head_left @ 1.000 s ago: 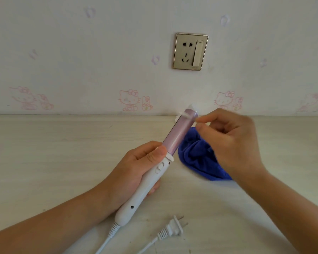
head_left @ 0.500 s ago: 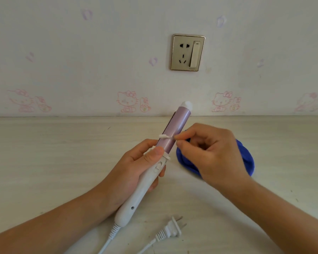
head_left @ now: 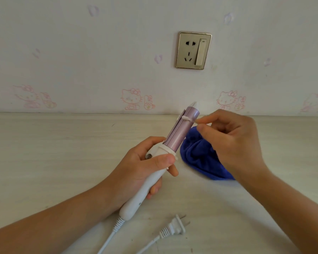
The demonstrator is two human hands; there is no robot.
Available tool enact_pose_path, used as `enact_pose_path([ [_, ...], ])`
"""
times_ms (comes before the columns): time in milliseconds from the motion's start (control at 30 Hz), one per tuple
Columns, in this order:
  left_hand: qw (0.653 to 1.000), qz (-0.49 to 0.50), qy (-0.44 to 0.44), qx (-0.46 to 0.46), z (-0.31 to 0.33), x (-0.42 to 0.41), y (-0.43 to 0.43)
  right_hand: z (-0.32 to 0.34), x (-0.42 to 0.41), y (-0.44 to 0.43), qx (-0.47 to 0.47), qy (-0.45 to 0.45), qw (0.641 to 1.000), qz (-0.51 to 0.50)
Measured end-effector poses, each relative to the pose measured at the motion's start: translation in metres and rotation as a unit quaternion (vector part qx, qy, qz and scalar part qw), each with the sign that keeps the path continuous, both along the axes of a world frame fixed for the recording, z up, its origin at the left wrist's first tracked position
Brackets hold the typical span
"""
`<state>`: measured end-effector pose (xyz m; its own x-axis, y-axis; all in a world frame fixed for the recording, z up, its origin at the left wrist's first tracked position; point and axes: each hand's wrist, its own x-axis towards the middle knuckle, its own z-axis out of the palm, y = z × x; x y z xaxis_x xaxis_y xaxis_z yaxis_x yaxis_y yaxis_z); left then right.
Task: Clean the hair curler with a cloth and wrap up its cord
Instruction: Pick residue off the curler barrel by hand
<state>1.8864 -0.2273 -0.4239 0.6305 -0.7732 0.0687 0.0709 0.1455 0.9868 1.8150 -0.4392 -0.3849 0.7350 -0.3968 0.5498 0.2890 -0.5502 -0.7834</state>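
Both grips are full: the hair curler (head_left: 174, 136) is held by its handle in the left grip (head_left: 141, 167), above the tabletop (head_left: 62, 153) (barrel tilted up); a swab (head_left: 188, 118) is pinched against it by the right grip (head_left: 233, 142).

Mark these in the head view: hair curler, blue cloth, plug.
hair curler (head_left: 180, 132): head view, middle of the purple barrel.
blue cloth (head_left: 196, 158): head view, folds near its left side.
plug (head_left: 175, 227): head view, white body behind the prongs.
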Motion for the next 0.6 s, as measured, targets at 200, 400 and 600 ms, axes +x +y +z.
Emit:
enact_pose_path([
  [200,0.994,-0.014,0.106,-0.035,0.0,0.008,-0.003,-0.009,-0.008,0.026,-0.035,0.038,0.995,0.085],
  [400,0.999,0.012,0.029,0.008,0.001,0.002,0.002,0.001,-0.001,0.002,-0.01,0.011,1.0,-0.001],
  [600,0.999,0.023,-0.016,0.03,0.003,-0.003,0.002,-0.001,-0.001,0.004,-0.025,0.017,0.999,0.012],
])
